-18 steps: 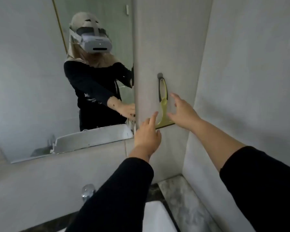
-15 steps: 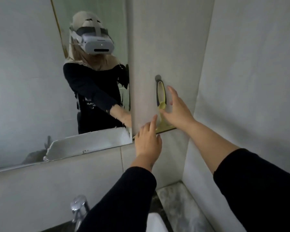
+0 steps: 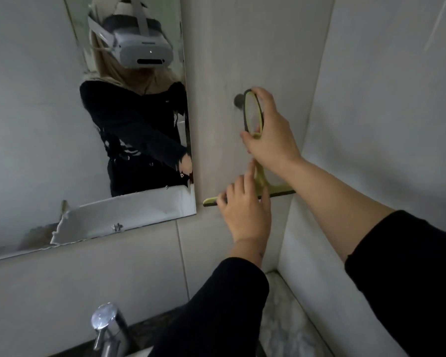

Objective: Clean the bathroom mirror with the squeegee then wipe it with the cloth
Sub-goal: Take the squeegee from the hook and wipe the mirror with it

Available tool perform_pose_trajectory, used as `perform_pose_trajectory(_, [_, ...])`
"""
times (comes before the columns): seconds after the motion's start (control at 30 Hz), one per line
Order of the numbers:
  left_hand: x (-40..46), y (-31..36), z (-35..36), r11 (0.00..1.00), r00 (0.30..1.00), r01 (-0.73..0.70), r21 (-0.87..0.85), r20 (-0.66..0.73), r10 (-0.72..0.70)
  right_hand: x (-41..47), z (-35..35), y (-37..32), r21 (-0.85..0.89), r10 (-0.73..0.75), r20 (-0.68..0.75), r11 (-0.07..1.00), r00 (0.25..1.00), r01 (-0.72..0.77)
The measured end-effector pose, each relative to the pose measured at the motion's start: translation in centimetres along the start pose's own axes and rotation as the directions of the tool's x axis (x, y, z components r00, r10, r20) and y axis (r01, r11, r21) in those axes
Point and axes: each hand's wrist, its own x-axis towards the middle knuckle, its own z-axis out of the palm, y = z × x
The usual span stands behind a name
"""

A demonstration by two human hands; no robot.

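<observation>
A yellow-green squeegee [image 3: 261,176] with a looped black-edged handle hangs on a dark wall hook [image 3: 238,100], to the right of the mirror [image 3: 62,124]. My right hand [image 3: 270,135] is closed around the handle loop. My left hand [image 3: 245,210] rests against the blade end at the bottom, fingers spread and touching it. The mirror shows a person in a dark top wearing a headset. No cloth is in view.
A chrome tap [image 3: 108,328] stands at the bottom left, over the basin. A marbled counter [image 3: 288,318] runs into the corner at the bottom right. Tiled walls close in on the right side, right behind my right arm.
My right hand has moved up from beside the squeegee and closed on its handle loop. My left hand has stayed at the blade. The view has drawn closer.
</observation>
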Motion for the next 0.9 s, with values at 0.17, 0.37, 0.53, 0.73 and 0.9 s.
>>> perform_pose_trajectory(0.17, [0.5, 0.3, -4.7, 0.993, 0.997, -0.075, -0.093, -0.01, 0.074, -0.6, -2.4, -4.3, 0.039, 0.037, -0.039, 0.999, 0.999, -0.036])
perform_pose_trajectory(0.37, [3.5, -2.7, -14.2, 0.978, 0.979, -0.205, -0.028, -0.023, 0.204, -1.5, -3.5, -11.6, -0.21, -0.069, -0.037, 0.976, 0.997, 0.06])
perform_pose_trajectory(0.53, [6.1, -6.5, -22.9, 0.953, 0.958, -0.286, 0.103, 0.013, 0.286, -3.0, -3.0, -17.7, -0.657, -0.384, 0.225, 0.619, 0.896, 0.43])
perform_pose_trajectory(0.73, [9.4, -9.8, -31.4, 0.88, 0.911, -0.393, 0.266, -0.015, 0.411, -1.1, -0.5, -23.4, -0.736, -0.624, 0.331, 0.298, 0.707, 0.608])
perform_pose_trajectory(0.9, [13.3, -12.0, -37.7, 0.778, 0.854, -0.431, 0.457, -0.07, 0.515, 2.7, 0.1, -29.5, -0.698, -0.764, 0.242, 0.292, 0.599, 0.654])
